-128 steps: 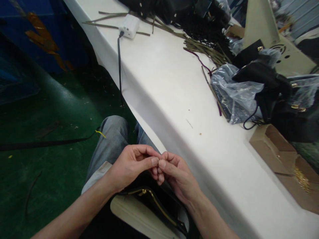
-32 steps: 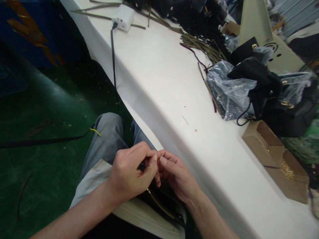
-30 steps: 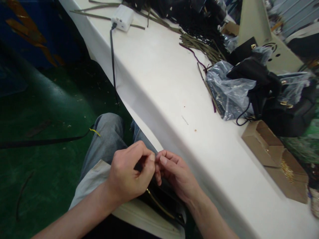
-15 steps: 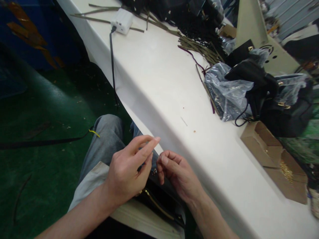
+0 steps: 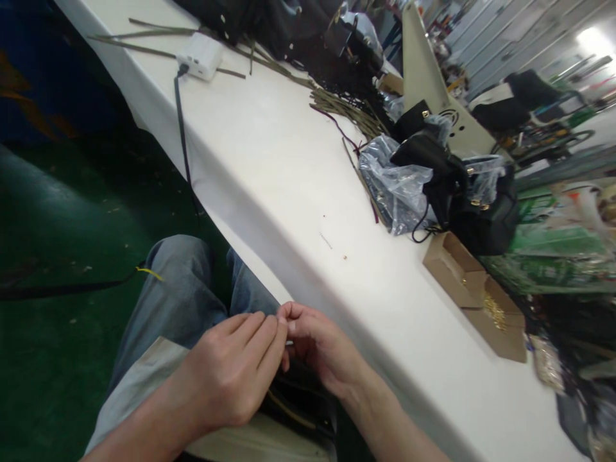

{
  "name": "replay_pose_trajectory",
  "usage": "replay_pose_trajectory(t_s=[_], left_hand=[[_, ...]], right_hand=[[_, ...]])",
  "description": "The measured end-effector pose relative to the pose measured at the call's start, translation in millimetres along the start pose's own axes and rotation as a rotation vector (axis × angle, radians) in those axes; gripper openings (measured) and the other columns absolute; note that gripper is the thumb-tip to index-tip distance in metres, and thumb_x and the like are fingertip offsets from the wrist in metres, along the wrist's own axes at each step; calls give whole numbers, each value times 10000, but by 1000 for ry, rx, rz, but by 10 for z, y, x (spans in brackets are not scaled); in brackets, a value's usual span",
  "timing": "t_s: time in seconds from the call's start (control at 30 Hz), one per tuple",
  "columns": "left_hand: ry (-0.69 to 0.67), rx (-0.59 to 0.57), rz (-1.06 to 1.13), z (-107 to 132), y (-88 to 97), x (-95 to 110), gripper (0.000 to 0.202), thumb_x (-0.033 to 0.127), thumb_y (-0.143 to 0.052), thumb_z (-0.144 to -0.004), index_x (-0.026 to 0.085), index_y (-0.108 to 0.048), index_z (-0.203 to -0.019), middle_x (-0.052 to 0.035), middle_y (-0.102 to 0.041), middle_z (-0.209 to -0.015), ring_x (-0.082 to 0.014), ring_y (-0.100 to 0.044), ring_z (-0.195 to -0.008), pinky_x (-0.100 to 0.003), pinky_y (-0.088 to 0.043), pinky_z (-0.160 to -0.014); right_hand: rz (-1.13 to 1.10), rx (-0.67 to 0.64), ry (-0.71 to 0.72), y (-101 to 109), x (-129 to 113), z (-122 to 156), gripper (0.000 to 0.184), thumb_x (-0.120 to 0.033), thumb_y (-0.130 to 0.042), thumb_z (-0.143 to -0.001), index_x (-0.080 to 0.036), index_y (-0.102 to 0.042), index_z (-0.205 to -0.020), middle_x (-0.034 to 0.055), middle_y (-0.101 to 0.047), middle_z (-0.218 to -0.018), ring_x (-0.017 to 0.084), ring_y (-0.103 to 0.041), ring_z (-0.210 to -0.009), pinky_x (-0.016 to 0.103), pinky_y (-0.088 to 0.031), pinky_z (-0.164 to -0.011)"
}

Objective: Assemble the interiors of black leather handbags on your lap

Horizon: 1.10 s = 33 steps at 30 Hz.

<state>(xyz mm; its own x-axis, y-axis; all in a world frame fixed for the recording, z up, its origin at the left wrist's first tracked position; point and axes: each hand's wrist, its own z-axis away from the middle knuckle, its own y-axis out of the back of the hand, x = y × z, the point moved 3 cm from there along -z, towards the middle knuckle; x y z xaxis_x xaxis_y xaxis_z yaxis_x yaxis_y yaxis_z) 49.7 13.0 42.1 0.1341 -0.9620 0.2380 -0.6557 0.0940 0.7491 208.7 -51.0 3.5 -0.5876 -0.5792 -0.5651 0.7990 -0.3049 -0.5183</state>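
Above my lap, my left hand [image 5: 235, 367] has its fingers drawn together, the tips meeting those of my right hand [image 5: 320, 346]. The right hand is closed in a pinch, with thumb and forefinger pressed together. Whatever lies between the fingertips is too small or hidden to make out. Beneath the hands rests a black item with a gold-coloured zip or trim [image 5: 293, 410], partly covered by them. Pale cloth [image 5: 240, 444] lies under it across my lap.
The white table [image 5: 269, 160] runs diagonally beside me, with a tiny gold piece [image 5: 345, 257] on it. A cardboard box [image 5: 503, 337] holds small gold pieces. Black bags [image 5: 491, 221], clear plastic [image 5: 394, 179], dark strips [image 5: 346, 109] and a white power bank [image 5: 201, 56] lie farther back.
My left hand's fingers have come down and closed against my right hand's fingertips; they were apart before. The view has turned, so the table things appear farther left.
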Motion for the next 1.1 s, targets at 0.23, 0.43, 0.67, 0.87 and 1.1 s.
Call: replay_pose_trajectory(t_s=[0.23, 0.43, 0.67, 0.87, 1.1], left_hand=[[43, -41, 82, -13, -135, 14, 283, 103, -520, -1071, 183, -623, -821, -44, -603, -752, -224, -582, -659, -415, -449, -597], [90, 24, 163, -2, -164, 44, 329, 92, -519, -1091, 207, -570, -787, -9, -525, -734, -208, -465, -676, -417, -374, -643], [182, 124, 184, 15, -128, 75, 343, 70, -587, -1070, 201, -571, -753, -5, -548, -734, -194, -490, -702, -403, -412, -663], [336, 217, 202, 9, -96, 10, 334, 13, -638, -1012, 198, -569, -742, 27, -541, -697, -149, -537, -667, -352, -447, -669], [606, 276, 413, -30, -37, -41, 220, 56, -637, -1011, 194, -653, -841, 57, -631, -683, -83, -613, -580, -229, -473, -606]], right_hand=[[-108, 31, -53, -65, 2, 45, 311, -207, -731, -728, -173, -731, -1037, -17, -592, -861, 111, -546, -716, 188, -500, -671], [-176, -58, -130, -79, 50, 78, 437, -205, -749, -756, -143, -753, -1188, 6, -644, -914, 111, -608, -741, 188, -514, -716], [-169, -107, -105, -158, 65, 88, 432, -242, -732, -837, -143, -770, -1256, 40, -721, -1040, 130, -676, -814, 201, -572, -766], [-186, -192, -49, -190, 79, 67, 334, -267, -714, -941, -162, -768, -1253, 47, -727, -1011, 165, -692, -825, 250, -614, -747], [-154, -254, 17, -25, 74, 30, 361, -470, -689, -1090, -144, -777, -1218, 59, -735, -954, 157, -698, -754, 253, -624, -706]])
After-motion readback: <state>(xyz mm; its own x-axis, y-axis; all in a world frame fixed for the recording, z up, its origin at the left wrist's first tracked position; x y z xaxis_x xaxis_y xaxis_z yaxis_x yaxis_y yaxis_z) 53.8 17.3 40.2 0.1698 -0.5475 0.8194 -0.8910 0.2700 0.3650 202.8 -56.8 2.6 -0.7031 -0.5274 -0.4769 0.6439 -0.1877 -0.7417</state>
